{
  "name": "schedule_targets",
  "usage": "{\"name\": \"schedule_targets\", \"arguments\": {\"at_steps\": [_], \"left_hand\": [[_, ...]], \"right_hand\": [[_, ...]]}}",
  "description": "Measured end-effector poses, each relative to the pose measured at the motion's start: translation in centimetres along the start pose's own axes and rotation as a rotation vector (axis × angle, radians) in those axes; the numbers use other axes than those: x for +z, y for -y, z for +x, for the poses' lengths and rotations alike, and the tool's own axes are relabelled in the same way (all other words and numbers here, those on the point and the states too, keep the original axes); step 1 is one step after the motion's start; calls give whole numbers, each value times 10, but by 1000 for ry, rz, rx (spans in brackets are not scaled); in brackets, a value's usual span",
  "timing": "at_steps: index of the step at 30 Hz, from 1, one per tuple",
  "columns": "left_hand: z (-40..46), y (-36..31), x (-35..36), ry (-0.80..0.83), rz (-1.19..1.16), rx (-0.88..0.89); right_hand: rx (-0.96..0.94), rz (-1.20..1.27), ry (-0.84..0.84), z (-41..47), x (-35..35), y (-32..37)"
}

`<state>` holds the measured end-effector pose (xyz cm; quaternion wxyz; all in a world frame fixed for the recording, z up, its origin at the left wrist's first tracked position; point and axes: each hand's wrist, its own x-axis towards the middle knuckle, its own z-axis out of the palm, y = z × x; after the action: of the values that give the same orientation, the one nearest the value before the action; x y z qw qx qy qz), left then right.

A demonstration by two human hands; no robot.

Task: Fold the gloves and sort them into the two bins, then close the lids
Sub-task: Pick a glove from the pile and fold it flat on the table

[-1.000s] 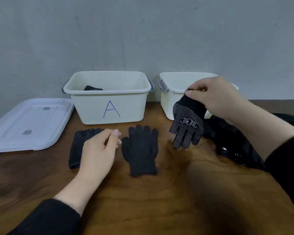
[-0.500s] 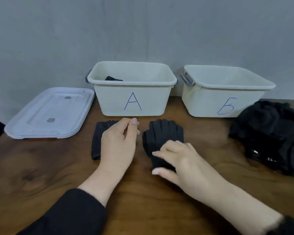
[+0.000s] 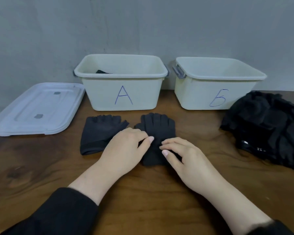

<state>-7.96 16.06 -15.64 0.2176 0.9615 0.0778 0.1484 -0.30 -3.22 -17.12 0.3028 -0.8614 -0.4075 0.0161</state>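
A black full-finger glove [image 3: 157,123] lies flat on the wooden table in front of bin A [image 3: 109,89], fingers pointing at the bins. My left hand [image 3: 124,148] and my right hand [image 3: 183,158] both rest on its lower half, fingertips pinching the fabric at its middle. A black fingerless glove [image 3: 98,133] lies just to its left, untouched. Bin B [image 3: 193,92] stands to the right of bin A; both are open. A dark glove [image 3: 102,71] shows inside bin A at its left end. Bin B's inside is hidden from here.
A translucent white lid [image 3: 36,109] lies flat on the table left of bin A. A heap of black gloves [image 3: 270,129] sits at the right, in front of bin B's corner. A grey wall stands right behind the bins.
My right hand held a dotted glove up by bin B a second ago; it came down without it onto the full-finger glove. My left hand has since moved right onto that glove.
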Motion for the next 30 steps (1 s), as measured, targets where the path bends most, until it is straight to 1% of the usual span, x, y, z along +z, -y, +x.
{"name": "schedule_targets", "arguments": {"at_steps": [2,4,7,10,12,15,18,21,23,26,28,30], "left_hand": [[1,-3,4,-39,72,35],[2,-10,8,-137,96,70],[5,-33,19,-254,11,114],[6,-68,36,-286,-71,171],[8,-92,48,-263,-139,171],[18,-120,66,-187,-240,115],[32,-138,85,-104,-284,91],[43,-149,99,-11,-299,72],[45,-153,105,50,-288,99],[42,-152,108,118,-276,134],[40,-148,107,134,-278,140],[40,-145,105,130,-299,125]], "right_hand": [[33,81,-20,-1,-4,-2],[60,167,-94,-3,-10,-6],[85,200,-226,-8,-21,-17],[86,159,-369,-17,-37,-34],[90,93,-443,-26,-48,-48],[81,12,-536,-43,-64,-69],[55,-117,-667,-57,-79,-88],[96,-269,-780,-65,-93,-106],[189,-365,-774,-68,-101,-120],[418,-435,-637,-70,-109,-142],[461,-431,-601,-72,-112,-153],[438,-419,-639,-73,-113,-159]]}}
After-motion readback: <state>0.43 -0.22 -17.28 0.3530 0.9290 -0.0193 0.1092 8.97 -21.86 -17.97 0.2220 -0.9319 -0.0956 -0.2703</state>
